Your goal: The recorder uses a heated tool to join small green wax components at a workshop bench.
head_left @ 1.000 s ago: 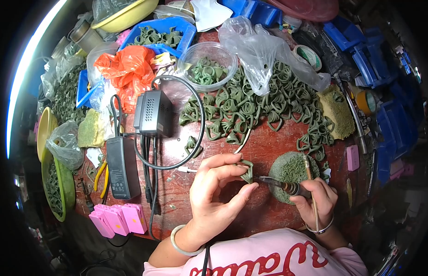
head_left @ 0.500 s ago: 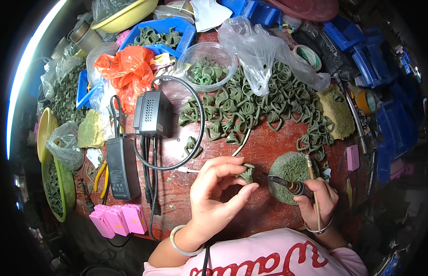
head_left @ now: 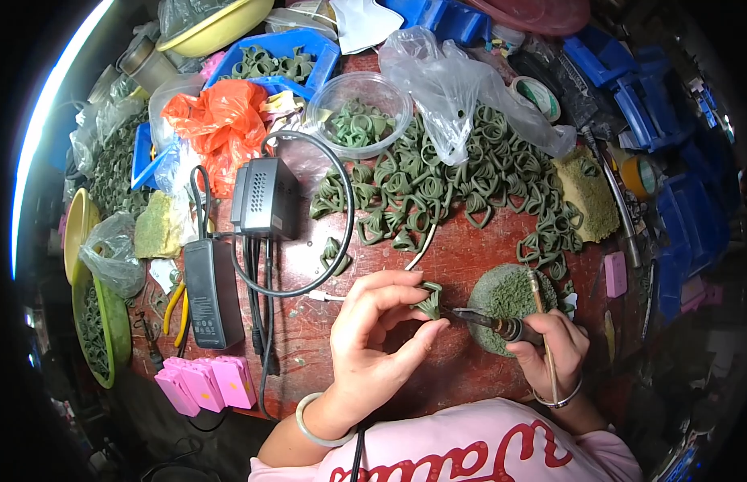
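Between thumb and fingers, my left hand point(head_left: 383, 337) pinches a small green wax ring point(head_left: 429, 302) with a fanned, ribbed top. My right hand point(head_left: 554, 347) grips a dark pen-like tool with a thin pointed tip point(head_left: 511, 328), much like a soldering iron. That tip reaches to the ring's right side; whether it touches cannot be made out. A slender brownish stick point(head_left: 545, 321) is also held in the right hand, crossing the tool. Below the tool sits a round grey-green pad point(head_left: 502, 293) covered in green crumbs.
A large heap of similar green rings point(head_left: 462, 177) spreads behind my hands, beside a clear round tub point(head_left: 360, 120). To the left stand a black power box point(head_left: 265, 199) with looping cables and a black adapter point(head_left: 212, 293). Pink blocks point(head_left: 216, 384) lie at the front edge.
My right hand has shifted slightly left, bringing the pointed tip from a gap away to right beside the ring. My left hand stays nearly still.
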A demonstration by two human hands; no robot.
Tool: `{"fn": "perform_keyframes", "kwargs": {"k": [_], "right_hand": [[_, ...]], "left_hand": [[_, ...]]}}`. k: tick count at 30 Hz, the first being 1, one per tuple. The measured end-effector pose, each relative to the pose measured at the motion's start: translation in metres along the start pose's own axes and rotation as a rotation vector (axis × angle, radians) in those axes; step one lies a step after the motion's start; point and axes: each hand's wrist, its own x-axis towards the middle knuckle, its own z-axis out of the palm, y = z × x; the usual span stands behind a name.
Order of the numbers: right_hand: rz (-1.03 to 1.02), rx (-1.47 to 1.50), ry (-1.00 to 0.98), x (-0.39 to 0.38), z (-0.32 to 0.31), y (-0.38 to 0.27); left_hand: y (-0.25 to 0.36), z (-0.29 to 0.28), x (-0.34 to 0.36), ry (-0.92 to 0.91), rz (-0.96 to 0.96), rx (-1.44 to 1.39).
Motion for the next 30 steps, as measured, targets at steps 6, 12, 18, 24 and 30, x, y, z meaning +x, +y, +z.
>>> {"fn": "perform_keyframes", "kwargs": {"k": [6,12,18,24,30], "right_hand": [[0.001,0.003,0.011,-0.0002,0.0005,0.001],[-0.013,0.014,0.004,0.0013,0.0008,-0.0014],[-0.003,0.012,0.008,0.001,0.0012,0.0004],[-0.008,0.017,0.018,0.0004,0.002,0.0007],[-0.007,0.016,0.011,0.0004,0.0014,0.0014]], "left_hand": [[-0.0008,0.0009,0.0009,-0.01,0.003,0.001],[0.0032,-0.0008,-0.0017,-0.002,0.011,0.044],[0.0016,0.0011,0.0005,-0.016,0.012,0.045],[0.0045,0.0005,0.0003,-0.015,0.031,0.073],[0.0032,0.0006,0.0009,-0.007,0.035,0.082]]}}
